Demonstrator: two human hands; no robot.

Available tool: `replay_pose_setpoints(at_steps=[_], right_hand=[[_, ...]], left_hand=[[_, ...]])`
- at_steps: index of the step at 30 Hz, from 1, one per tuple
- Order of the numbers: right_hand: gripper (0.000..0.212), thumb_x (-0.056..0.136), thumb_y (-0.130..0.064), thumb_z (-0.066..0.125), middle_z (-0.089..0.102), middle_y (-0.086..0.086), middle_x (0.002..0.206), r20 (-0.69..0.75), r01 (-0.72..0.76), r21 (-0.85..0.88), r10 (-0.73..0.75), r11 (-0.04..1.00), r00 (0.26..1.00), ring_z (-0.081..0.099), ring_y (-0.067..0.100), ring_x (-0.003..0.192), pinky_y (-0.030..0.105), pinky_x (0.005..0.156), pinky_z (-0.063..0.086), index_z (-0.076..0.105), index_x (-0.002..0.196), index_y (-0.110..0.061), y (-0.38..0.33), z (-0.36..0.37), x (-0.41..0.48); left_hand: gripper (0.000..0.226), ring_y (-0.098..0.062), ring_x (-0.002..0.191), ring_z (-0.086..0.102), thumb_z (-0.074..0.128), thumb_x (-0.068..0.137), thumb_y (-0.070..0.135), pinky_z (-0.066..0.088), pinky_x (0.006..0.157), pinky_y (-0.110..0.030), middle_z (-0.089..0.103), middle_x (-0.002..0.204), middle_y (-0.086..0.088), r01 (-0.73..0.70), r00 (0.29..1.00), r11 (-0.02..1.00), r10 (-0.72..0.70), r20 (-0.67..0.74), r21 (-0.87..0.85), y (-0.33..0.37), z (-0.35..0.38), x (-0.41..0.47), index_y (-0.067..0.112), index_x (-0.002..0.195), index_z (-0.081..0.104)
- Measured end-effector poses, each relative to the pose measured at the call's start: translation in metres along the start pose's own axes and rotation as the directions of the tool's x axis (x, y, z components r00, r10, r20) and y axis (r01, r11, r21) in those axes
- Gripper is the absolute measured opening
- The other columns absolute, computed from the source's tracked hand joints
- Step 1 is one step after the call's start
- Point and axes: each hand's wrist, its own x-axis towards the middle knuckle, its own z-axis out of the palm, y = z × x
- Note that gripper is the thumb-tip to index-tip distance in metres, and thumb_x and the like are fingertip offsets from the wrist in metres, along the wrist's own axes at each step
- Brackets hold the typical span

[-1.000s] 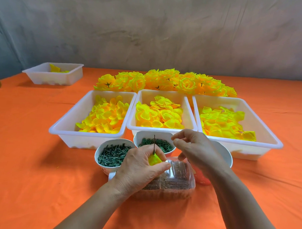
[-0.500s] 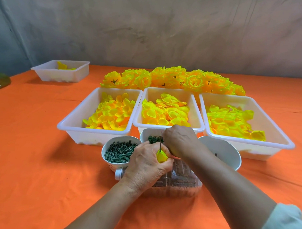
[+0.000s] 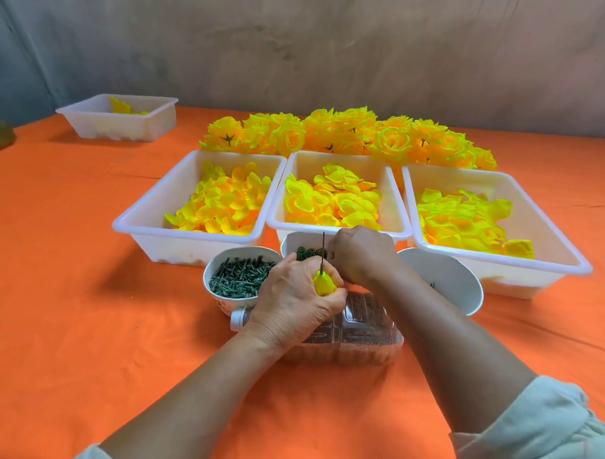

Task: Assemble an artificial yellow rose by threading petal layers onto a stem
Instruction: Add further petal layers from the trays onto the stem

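My left hand (image 3: pixel 293 297) is closed around a small yellow rose bud (image 3: pixel 323 285) with a thin dark stem (image 3: pixel 322 250) sticking straight up out of it. My right hand (image 3: pixel 362 255) is reaching down into the middle white bowl (image 3: pixel 288 244) of small green rings (image 3: pixel 310 253), fingers curled; what they hold is hidden. Three white bins behind hold yellow petal layers: left bin (image 3: pixel 150 224), middle bin (image 3: pixel 391 198), right bin (image 3: pixel 551 245).
A white bowl of green pegs (image 3: pixel 237 278) stands at the left, a tilted white bowl (image 3: pixel 443 279) at the right. A clear plastic bottle (image 3: pixel 359 331) lies under my hands. Finished yellow roses (image 3: pixel 349 134) line the back; a small bin (image 3: pixel 119 120) sits far left.
My right hand has moved forward and down from above the bottle into the bowl of green rings. My left hand still holds the bud and stem, and the view has shifted a little.
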Motion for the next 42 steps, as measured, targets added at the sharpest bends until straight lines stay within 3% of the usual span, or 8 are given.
replay_pose_setpoints(at_steps=[8,14,22,25,28,33,36,42], right_hand=[[0.024,0.082,-0.03,0.059,0.067,0.007,0.103,-0.015,-0.022,0.045,0.023,0.999,1.0,0.062,0.031,0.095,0.029,0.066,0.035,0.069,0.102,-0.021,0.002,0.003,0.002],[0.016,0.087,-0.038,0.058,0.062,-0.001,0.083,-0.028,-0.035,0.353,0.048,0.935,0.998,0.057,0.026,0.087,0.031,0.065,0.038,0.054,0.073,-0.03,0.011,0.002,-0.008],[0.004,0.078,-0.025,0.068,0.065,-0.012,0.079,-0.074,-0.008,0.545,0.057,0.838,0.996,0.061,0.016,0.084,0.035,0.071,0.051,0.064,0.08,-0.027,0.016,0.002,-0.013],[0.019,0.084,-0.021,0.06,0.063,-0.015,0.083,-0.105,-0.007,0.593,0.086,0.805,0.991,0.058,0.012,0.081,0.027,0.068,0.043,0.071,0.097,-0.029,0.018,0.006,-0.012],[0.023,0.087,-0.016,0.056,0.065,-0.013,0.08,-0.089,0.001,0.596,0.065,0.803,0.994,0.061,0.012,0.08,0.025,0.067,0.043,0.074,0.091,-0.03,0.019,0.007,-0.011],[0.021,0.088,-0.016,0.058,0.074,-0.005,0.092,-0.091,-0.003,0.553,0.064,0.833,0.994,0.065,0.016,0.089,0.031,0.077,0.052,0.075,0.09,-0.029,0.018,0.006,-0.011],[0.018,0.085,-0.023,0.063,0.073,0.0,0.096,-0.061,0.017,0.392,0.008,0.92,0.998,0.063,0.022,0.094,0.029,0.069,0.047,0.075,0.097,-0.028,0.015,0.003,-0.008],[0.022,0.085,-0.014,0.057,0.065,0.011,0.101,0.017,-0.003,-0.007,0.004,1.0,1.0,0.063,0.033,0.095,0.03,0.064,0.038,0.066,0.105,-0.013,-0.003,-0.003,0.001]], left_hand=[[0.016,-0.032,0.095,0.068,0.074,0.073,0.041,0.057,0.082,-0.039,0.067,0.093,-0.005,0.01,1.0,1.0,-0.01,0.007,0.007,0.0,0.0,-0.001,0.041,0.082,0.061],[0.014,-0.022,0.088,0.063,0.074,0.074,0.04,0.056,0.077,-0.036,0.062,0.087,-0.001,-0.014,0.999,0.997,0.017,-0.029,0.075,0.002,0.0,-0.002,0.037,0.072,0.06],[0.014,-0.025,0.094,0.062,0.072,0.073,0.041,0.055,0.082,-0.037,0.063,0.083,0.0,-0.018,0.999,0.996,0.021,-0.032,0.088,0.001,0.0,-0.002,0.038,0.071,0.059],[0.013,-0.024,0.088,0.064,0.072,0.073,0.042,0.056,0.078,-0.037,0.062,0.082,0.003,-0.018,0.999,0.997,0.02,-0.036,0.071,0.0,0.001,-0.002,0.037,0.073,0.06],[0.016,-0.025,0.097,0.062,0.071,0.073,0.042,0.054,0.083,-0.036,0.059,0.075,0.008,-0.027,0.999,0.995,0.031,-0.041,0.096,-0.001,0.001,-0.002,0.039,0.069,0.057],[0.02,-0.022,0.116,0.056,0.071,0.075,0.041,0.046,0.097,-0.032,0.065,0.078,0.008,-0.031,0.998,0.993,0.036,-0.041,0.116,-0.002,0.001,-0.002,0.041,0.067,0.053],[0.019,-0.021,0.124,0.052,0.072,0.076,0.041,0.043,0.098,-0.029,0.069,0.089,0.005,-0.025,0.999,0.993,0.029,-0.038,0.119,-0.001,0.001,-0.003,0.041,0.068,0.054],[0.014,-0.021,0.102,0.06,0.072,0.077,0.038,0.049,0.092,-0.032,0.068,0.077,0.003,-0.026,0.999,0.997,0.029,-0.038,0.076,0.002,0.0,-0.003,0.028,0.074,0.063]])
